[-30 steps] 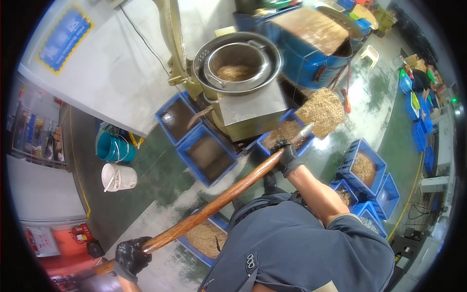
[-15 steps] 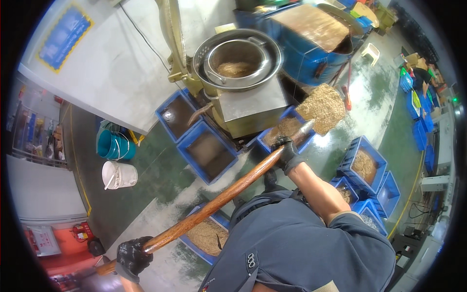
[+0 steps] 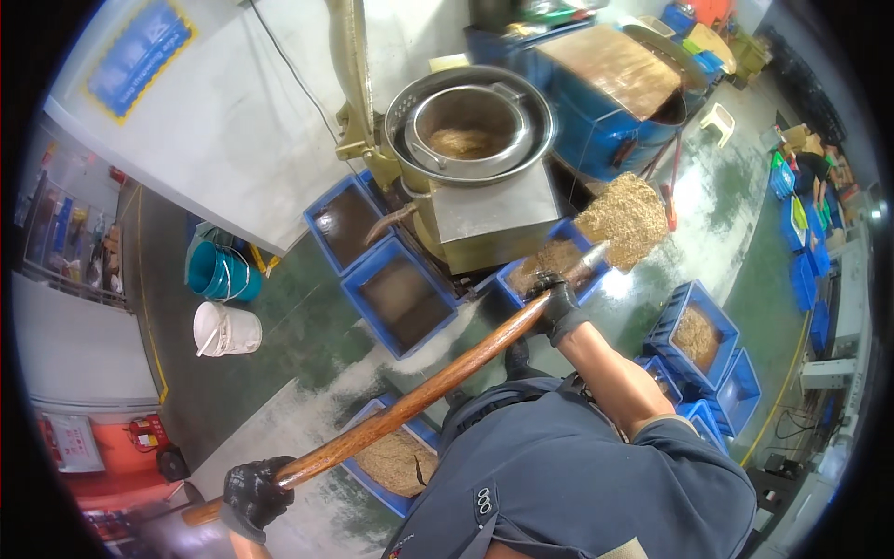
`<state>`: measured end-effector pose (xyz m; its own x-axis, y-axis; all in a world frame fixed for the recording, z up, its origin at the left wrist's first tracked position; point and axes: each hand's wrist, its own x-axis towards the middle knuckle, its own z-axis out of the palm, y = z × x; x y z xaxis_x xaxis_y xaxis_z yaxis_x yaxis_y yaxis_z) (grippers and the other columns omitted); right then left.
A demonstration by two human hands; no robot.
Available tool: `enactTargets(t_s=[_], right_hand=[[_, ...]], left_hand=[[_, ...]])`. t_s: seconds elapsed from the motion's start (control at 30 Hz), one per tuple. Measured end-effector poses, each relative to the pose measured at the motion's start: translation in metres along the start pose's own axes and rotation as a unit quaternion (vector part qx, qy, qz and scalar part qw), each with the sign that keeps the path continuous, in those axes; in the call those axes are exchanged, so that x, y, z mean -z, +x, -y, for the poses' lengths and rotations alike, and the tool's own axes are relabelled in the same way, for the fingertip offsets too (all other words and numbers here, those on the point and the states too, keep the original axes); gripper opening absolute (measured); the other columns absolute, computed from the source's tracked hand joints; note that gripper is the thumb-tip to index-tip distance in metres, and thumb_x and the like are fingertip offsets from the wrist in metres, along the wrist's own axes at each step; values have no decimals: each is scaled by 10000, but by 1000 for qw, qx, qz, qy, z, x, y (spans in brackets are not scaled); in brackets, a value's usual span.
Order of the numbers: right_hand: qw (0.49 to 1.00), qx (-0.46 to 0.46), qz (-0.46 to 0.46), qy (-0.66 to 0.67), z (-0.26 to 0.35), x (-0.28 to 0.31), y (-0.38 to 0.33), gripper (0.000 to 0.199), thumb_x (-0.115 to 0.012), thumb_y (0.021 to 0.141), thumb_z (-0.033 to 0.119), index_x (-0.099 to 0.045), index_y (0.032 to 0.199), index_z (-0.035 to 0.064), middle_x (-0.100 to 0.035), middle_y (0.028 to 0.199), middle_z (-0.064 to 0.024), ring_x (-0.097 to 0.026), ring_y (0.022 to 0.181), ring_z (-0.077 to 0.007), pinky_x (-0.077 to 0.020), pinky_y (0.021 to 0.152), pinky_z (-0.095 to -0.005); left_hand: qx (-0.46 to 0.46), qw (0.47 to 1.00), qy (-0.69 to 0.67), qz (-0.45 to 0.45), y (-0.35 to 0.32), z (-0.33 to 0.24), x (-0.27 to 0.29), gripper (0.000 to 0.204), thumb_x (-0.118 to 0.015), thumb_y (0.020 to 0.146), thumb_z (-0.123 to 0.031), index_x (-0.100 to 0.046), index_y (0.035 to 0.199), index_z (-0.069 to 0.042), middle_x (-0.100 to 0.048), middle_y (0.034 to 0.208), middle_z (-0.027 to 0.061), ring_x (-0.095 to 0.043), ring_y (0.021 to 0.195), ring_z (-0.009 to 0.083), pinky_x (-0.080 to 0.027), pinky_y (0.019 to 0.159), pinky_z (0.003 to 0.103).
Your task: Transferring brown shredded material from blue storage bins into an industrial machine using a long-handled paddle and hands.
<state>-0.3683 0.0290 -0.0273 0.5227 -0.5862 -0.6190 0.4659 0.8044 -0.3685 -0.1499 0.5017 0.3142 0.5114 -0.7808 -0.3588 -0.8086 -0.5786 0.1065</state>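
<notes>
Between gloved hands (image 3: pixel 253 494), loaded shovel (image 3: pixel 438 387)

— we see a bright, evenly lit scene; light looks to fall from overhead, with white glare on the wet green floor (image 3: pixel 708 200) at the right.

— we agree. shadows are soft and short, darkest inside the blue crates (image 3: pixel 396 298). the metal drum (image 3: pixel 470 121) shows a mild sheen.

— the fisheye bends the white wall (image 3: pixel 214 121) and squeezes everything at the black rim.

— the centre is sharp; the left hand (image 3: pixel 251 494) at the lower edge looks slightly smeared.
</notes>
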Motion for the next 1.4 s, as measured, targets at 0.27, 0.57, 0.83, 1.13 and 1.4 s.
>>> enactTargets(t_s=[0.27,0.57,0.83,1.13,1.4], right_hand=[[999,-38,-33,-5,15,-74,-16,139,-504,908,250,-510,857,122,-521,728,-25,-524,674,-189,-472,610,-337],[988,-37,12,-147,25,-153,14,177,-533,891,239,-485,738,165,-489,634,1,-486,565,-154,-459,571,-298],[971,22,-30,-237,3,-210,90,121,-604,813,130,-542,727,72,-546,614,-81,-546,533,-233,-469,486,-362],[941,-40,-17,-336,-34,-190,187,122,-569,819,154,-501,726,112,-503,562,-38,-506,470,-208,-429,443,-334],[925,-6,-42,-376,-42,-206,129,208,-619,831,205,-530,937,50,-584,657,-84,-567,530,-203,-473,461,-356]], left_hand=[[51,994,-95,22,4,8,-1,289,-623,652,-162,-689,933,-144,-666,750,100,-627,651,295,-520,613,374],[177,928,-327,24,-23,6,-46,223,-680,652,-148,-688,869,-102,-647,705,84,-615,583,234,-494,556,332],[198,728,-621,215,7,-50,-165,307,-694,781,-160,-658,1065,-49,-656,729,74,-587,595,127,-466,546,286],[171,483,-794,326,20,-144,-130,386,-610,876,-361,-607,906,24,-595,639,101,-577,550,184,-470,532,292],[258,573,-717,301,14,-147,-144,273,-609,891,-278,-608,899,-6,-592,635,76,-568,556,176,-464,538,296]])
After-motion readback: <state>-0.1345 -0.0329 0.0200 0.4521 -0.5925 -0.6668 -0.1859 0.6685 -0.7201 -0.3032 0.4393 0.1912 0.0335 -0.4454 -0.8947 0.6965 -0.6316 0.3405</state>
